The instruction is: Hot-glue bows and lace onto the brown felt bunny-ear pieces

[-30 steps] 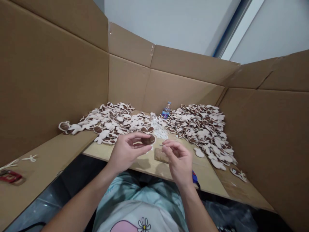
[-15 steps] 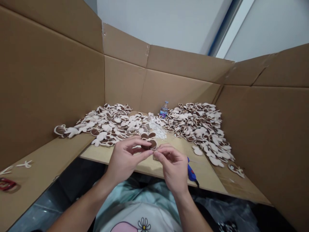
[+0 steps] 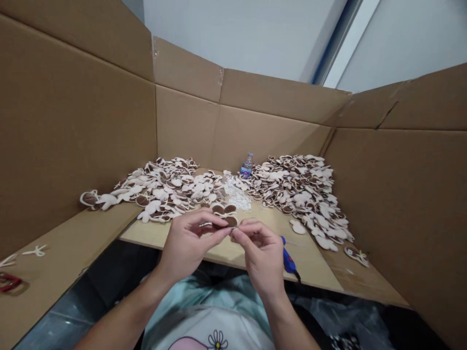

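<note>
My left hand (image 3: 193, 238) is closed on a flat brown felt bunny-shaped patch (image 3: 225, 210) with a cream edge and two rounded ears. Its lower part is hidden behind my fingers. My right hand (image 3: 260, 250) pinches at the patch's lower right edge, fingertips almost meeting those of the left. Whatever lies between the right fingertips is too small to make out. Just right of that hand, a blue corded hand tool (image 3: 289, 261) rests on the wooden board (image 3: 146, 232).
Large heaps of similar patches lie to the left (image 3: 171, 187) and right (image 3: 302, 189). Small white pieces (image 3: 238, 195) and a water bottle (image 3: 247, 166) stand between them. Cardboard walls (image 3: 273, 116) surround the board. At left lie a cream bow (image 3: 34, 251) and a red object (image 3: 9, 282).
The patch has tipped slightly and sits a little lower in my fingers. Both hands stay almost in place, with fingertips closer together. The view has shifted slightly.
</note>
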### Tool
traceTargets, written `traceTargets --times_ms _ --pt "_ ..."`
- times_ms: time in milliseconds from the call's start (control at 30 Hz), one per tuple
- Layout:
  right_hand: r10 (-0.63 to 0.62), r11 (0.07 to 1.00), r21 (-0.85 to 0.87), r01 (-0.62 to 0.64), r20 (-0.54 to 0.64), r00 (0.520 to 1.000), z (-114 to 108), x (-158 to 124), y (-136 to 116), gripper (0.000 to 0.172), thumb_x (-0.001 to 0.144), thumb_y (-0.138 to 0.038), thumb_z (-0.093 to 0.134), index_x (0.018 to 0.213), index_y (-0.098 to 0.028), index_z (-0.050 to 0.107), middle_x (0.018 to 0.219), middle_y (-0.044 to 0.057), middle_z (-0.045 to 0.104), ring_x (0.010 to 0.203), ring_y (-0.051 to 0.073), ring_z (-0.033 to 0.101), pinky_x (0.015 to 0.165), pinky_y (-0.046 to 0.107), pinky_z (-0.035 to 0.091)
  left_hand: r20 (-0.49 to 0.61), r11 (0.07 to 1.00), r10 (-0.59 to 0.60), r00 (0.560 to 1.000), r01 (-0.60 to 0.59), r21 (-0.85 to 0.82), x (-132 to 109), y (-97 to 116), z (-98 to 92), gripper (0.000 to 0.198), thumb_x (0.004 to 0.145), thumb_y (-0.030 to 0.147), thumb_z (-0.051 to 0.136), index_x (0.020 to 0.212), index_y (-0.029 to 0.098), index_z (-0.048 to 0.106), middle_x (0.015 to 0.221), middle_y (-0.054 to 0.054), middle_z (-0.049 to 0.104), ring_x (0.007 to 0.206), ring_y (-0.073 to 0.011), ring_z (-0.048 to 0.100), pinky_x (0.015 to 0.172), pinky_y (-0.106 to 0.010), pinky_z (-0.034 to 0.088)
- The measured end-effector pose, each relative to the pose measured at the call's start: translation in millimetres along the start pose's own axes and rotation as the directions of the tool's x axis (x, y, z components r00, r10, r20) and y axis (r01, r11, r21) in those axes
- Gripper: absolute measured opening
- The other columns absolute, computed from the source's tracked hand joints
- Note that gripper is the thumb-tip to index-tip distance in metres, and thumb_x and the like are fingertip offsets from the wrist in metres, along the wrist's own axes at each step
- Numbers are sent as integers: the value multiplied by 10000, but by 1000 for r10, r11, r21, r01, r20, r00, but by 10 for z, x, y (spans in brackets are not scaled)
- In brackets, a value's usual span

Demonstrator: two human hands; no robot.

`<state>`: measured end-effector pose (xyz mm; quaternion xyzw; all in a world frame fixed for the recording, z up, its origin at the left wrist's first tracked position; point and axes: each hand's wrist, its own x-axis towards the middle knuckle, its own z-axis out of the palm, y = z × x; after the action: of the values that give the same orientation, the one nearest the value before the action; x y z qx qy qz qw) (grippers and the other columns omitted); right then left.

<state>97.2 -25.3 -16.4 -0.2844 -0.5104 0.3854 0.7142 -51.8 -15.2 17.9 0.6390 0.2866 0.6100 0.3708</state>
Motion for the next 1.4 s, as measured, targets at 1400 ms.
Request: traceTargets --times_ms 1400 --pt "90 943 -331 40 368 925 -604 -204 -261 296 956 -284 570 1246 -335 601 1009 24 655 892 143 619 813 272 504 376 887 -373 848 445 -123 -46 -110 107 281 527 148 894 684 168 662 705 22 678 656 -120 609 648 -249 475"
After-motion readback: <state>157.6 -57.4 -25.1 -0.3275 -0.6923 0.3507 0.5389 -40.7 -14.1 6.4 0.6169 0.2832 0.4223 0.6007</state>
